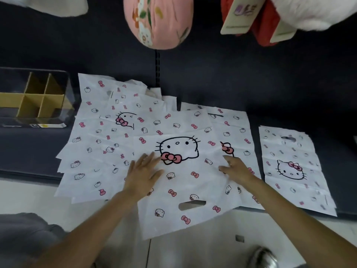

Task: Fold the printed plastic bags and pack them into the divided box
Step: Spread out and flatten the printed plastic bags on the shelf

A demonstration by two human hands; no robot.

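Several white plastic bags printed with cat faces and pink bows lie spread on a dark shelf. The top bag [183, 171] lies flat in the middle, its handle cutout hanging over the front edge. My left hand [144, 173] rests flat on its left part with straight fingers. My right hand [234, 169] presses on its right edge, fingers loosely spread. A heap of bags [100, 136] lies to the left, and a separate stack of bags [291, 167] to the right. The divided box [38, 97], with cardboard partitions, stands at the far left.
The dark shelf [212, 80] runs across the view, its front edge near my arms. Above hang a pink floral cushion [158, 20] and plush toys with tags [270, 16]. A light floor lies below, with a shoe tip [264, 256].
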